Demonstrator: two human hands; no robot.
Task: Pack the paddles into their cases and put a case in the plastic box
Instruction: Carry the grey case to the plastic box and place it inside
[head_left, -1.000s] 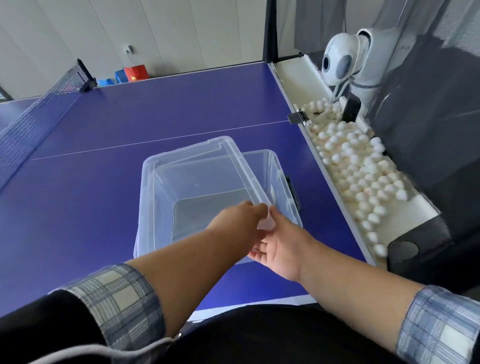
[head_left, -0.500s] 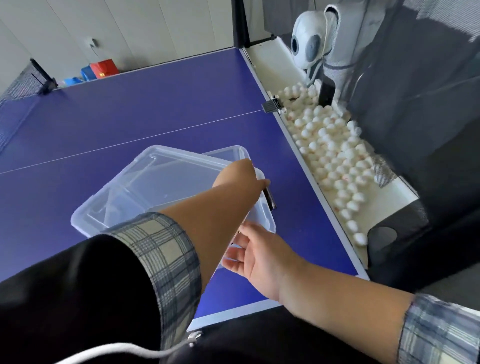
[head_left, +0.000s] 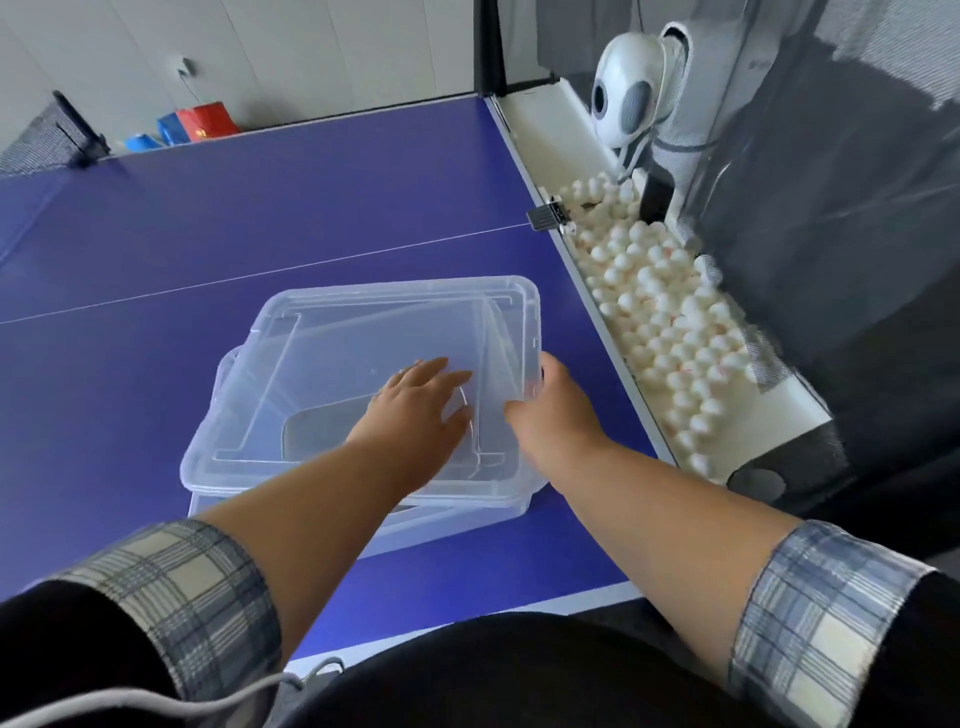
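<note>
The blue tabletop (head_left: 260, 208) takes up most of the view, and the plastic box (head_left: 457, 514) stands on it near the person. To the right of the box, off the tabletop's edge, a white trough (head_left: 550, 119) holds a heap of white balls (head_left: 665, 312). A ball-launching machine (head_left: 623, 104) stands beyond that. The clear lid (head_left: 389, 322) lies over the box and doesn't look fully seated. Through it a dark flat shape (head_left: 322, 431) shows on the box floor (a paddle case, I'd guess, though I can't be sure).

The left hand (head_left: 415, 410) lies flat on the lid with its fingers spread. The right hand (head_left: 556, 410) has its grip curled round the lid's right edge.

Closing looks like the step in hand. I'd square the lid to the rim first, then press evenly along the edges and corners, not on the bendy middle.
</note>
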